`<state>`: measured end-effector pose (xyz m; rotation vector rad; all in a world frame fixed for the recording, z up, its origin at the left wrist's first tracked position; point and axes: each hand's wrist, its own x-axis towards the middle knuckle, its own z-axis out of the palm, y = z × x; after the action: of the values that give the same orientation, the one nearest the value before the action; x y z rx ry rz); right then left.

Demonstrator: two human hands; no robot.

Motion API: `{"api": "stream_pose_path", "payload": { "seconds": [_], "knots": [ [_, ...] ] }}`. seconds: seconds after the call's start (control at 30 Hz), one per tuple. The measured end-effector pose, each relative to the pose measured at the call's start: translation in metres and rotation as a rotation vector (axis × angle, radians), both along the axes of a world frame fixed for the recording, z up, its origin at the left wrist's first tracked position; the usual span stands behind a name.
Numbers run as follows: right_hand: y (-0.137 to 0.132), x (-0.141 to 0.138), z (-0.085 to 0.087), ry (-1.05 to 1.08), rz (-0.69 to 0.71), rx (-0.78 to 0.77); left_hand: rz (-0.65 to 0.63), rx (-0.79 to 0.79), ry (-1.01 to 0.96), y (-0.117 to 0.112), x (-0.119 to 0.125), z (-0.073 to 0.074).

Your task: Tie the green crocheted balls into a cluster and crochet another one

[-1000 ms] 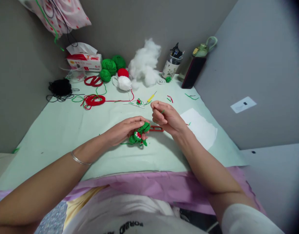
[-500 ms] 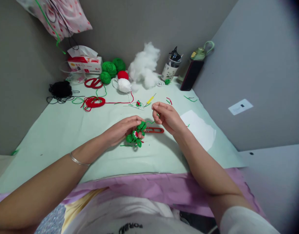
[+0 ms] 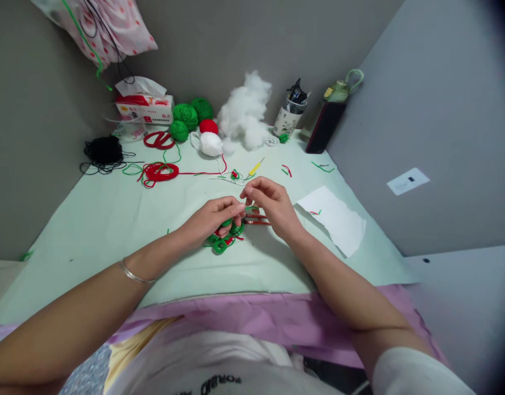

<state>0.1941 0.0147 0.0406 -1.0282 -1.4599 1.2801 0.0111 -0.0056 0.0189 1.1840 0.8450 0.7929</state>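
Observation:
My left hand (image 3: 213, 216) is closed around a green crocheted piece (image 3: 220, 245) with red and white parts, just above the table. The fingers cover much of it, and small green loops hang out below. My right hand (image 3: 273, 206) is close by on the right, its thumb and index finger pinched together near the left fingertips. A short strand of green yarn (image 3: 252, 208) runs between the two hands. Whether a needle is in the right fingers I cannot tell. Orange-red thread snips (image 3: 258, 219) lie behind the hands, partly covered.
Behind are a red yarn coil (image 3: 162, 172), black yarn (image 3: 103, 151), red scissors (image 3: 159, 140), green yarn balls (image 3: 185, 116), a white ball (image 3: 211, 144), stuffing (image 3: 245, 112) and a yellow-handled tool (image 3: 256, 167). White paper (image 3: 335, 219) lies right. A pen cup (image 3: 288, 116) and bottle (image 3: 337, 90) stand at back.
My right hand has moved left and slightly down to my left hand, shortening the green strand between them. The crocheted piece has turned in my left hand, whose fingers now cover more of it.

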Motion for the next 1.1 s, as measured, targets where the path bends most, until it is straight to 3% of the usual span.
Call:
{"api": "stream_pose_path", "payload": {
  "seconds": [0.27,0.47,0.77,0.93,1.1],
  "knots": [
    [-0.007,-0.008,-0.002,-0.020,-0.007,0.030,0.029,0.009,0.052,0.000,0.001,0.002],
    [0.002,0.000,0.001,0.174,0.037,-0.087,0.108,0.007,0.023,0.004,-0.002,0.002],
    [0.005,0.004,0.005,0.254,0.216,-0.278,0.015,-0.085,-0.037,0.001,-0.001,0.007],
    [0.013,0.011,0.005,0.336,0.168,-0.298,0.087,-0.229,-0.216,0.004,-0.004,0.007],
    [0.019,0.021,0.004,0.347,0.150,-0.320,0.035,-0.240,-0.265,0.005,-0.006,0.007]
  ]
}}
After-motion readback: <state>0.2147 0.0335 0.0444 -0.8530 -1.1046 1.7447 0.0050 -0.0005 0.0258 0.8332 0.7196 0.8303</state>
